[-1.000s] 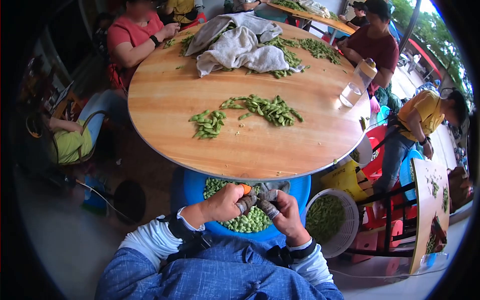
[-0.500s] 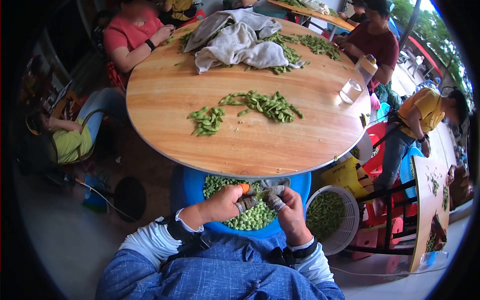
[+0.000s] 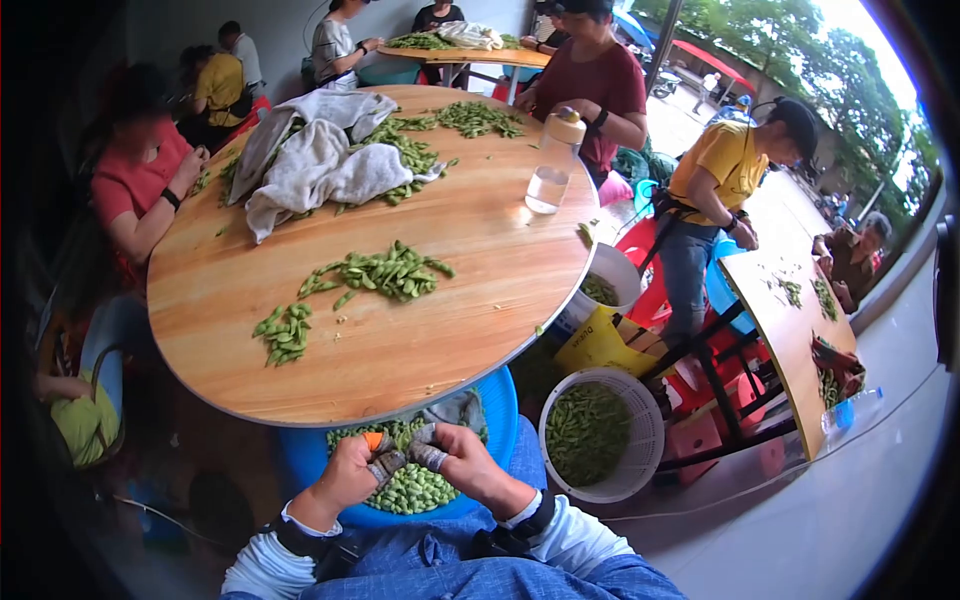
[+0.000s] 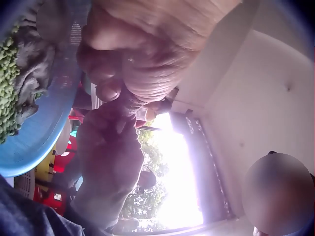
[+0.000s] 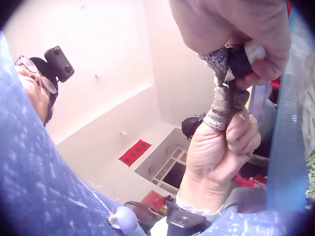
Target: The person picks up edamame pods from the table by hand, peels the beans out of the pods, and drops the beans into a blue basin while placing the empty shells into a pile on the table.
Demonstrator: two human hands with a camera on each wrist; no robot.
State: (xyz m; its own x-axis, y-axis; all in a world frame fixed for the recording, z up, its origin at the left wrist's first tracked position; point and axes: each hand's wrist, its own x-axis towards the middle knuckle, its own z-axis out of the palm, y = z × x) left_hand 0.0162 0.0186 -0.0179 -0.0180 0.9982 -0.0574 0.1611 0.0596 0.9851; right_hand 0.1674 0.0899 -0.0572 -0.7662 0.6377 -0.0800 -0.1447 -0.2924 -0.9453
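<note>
a round wooden table (image 3: 440, 300) spreads just beyond both hands, its near edge above the knuckles. under the hands sits a blue basin (image 3: 503, 405), partly tucked beneath that edge. a white basket (image 3: 657, 440) of green pods stands on the floor near the right hand's outer side. far across the table from the hands lies a rumpled grey cloth (image 3: 310, 165). closer in, a heap of pods (image 3: 385, 272) lies ahead of the hands, and a smaller heap (image 3: 283, 333) lies ahead of the left hand. a clear bottle (image 3: 553, 165) stands well beyond the right hand. the left hand (image 3: 345, 475) and right hand (image 3: 470, 465) meet over the basin, fingers curled in tight, tips pressed together. shelled beans (image 3: 415, 487) fill the basin directly below them. grey finger covers (image 3: 432, 458) wrap the meeting fingertips, with an orange one (image 3: 372, 438) on the left hand. the covers hide the gap, so i cannot tell whether a pod is pinched there.
</note>
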